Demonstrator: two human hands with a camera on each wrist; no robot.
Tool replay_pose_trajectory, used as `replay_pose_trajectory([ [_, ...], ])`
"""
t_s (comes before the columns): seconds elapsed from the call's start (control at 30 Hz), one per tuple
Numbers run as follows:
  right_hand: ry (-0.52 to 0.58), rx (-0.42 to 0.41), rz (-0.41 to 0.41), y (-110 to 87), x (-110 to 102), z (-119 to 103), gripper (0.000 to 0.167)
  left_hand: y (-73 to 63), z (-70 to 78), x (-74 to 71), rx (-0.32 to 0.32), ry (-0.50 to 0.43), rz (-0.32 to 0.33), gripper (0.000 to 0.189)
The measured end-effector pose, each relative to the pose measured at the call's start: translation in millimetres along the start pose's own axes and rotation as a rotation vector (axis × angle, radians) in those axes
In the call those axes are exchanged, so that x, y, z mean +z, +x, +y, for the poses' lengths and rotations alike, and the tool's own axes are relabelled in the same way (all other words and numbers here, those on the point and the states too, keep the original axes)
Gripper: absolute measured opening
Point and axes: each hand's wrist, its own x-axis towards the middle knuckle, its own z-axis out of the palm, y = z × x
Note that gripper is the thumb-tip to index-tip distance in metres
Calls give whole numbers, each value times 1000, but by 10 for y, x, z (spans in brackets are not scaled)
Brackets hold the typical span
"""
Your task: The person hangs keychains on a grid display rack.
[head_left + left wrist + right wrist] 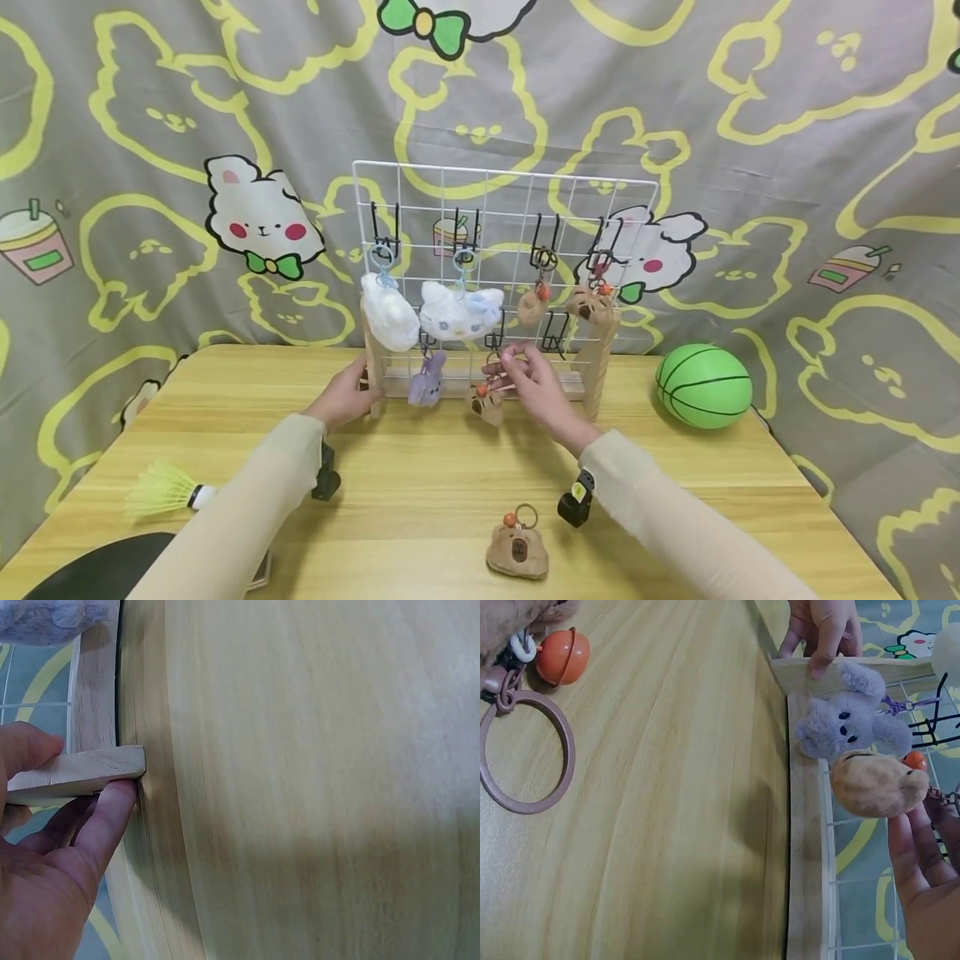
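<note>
My right hand [536, 387] pinches the ring end of a brown plush keychain [486, 406] by a lower black hook of the white wire grid rack [506, 173]. An orange bell hangs beside the plush, which dangles below the fingertips. In the right wrist view this plush [877, 787] overlaps a lavender plush keychain [840, 724] hanging on the rack. Whether its ring is on the hook I cannot tell. At the rack's left end, my left hand [341, 396] grips the wooden foot [82, 771] between thumb and fingers.
Upper hooks carry a white plush [392, 312], a white cat-head plush [459, 312] and two brown ones. A bare hook [555, 335] is at lower right. Another brown plush keychain [517, 550] lies in front. A green ball [703, 386] sits right, a yellow shuttlecock [168, 490] left.
</note>
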Motion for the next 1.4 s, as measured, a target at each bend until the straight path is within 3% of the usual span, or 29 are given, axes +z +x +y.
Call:
replay_pose_trajectory([
  [0.23, -16, 11, 23, 1, -80, 95, 25, 3, 3, 4, -7, -14, -6, 76],
  [0.6, -97, 61, -50, -159, -199, 243, 28, 11, -46, 13, -9, -24, 0, 75],
  [0.87, -260, 56, -306, -414, -306, 330, 30, -28, -9, 9, -14, -15, -2, 75],
  [1.13, -404, -7, -524, -632, -370, 364, 16, 9, -36, 7, -13, -10, 4, 75],
  [1.4, -467, 87, -715, -741, -455, 271, 20, 16, -25, 5, -14, -9, 6, 76],
])
